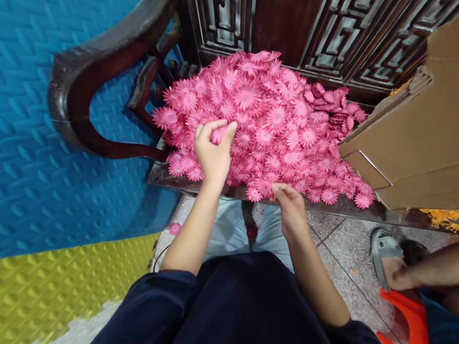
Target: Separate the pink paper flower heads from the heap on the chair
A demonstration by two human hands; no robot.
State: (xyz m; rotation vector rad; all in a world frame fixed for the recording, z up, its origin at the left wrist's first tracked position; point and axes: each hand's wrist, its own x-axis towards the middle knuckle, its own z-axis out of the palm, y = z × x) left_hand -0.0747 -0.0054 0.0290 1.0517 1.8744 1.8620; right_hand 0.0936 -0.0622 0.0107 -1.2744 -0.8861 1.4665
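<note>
A broad heap of pink artificial flower heads [278,118] with thin pointed petals covers the seat of a dark wooden bench [226,192]. My left hand [213,154] is over the front left of the heap. Its fingers curve toward the thumb, the tips look slightly apart, and pink petals show through the gap. At the front edge of the heap, my right hand [292,206] has thumb and forefinger pressed together at the petals of a pink flower. The fingertips partly cover that flower. One flower [254,194] overhangs the bench's front edge near this hand.
A curved wooden armrest [79,82] rises at left, before blue padded matting [13,71]. On the right, a large cardboard box [451,133] stands on the bench, with orange flower pieces [444,218] beside it. Another person's leg [446,267] and a red stool [410,325] are at lower right.
</note>
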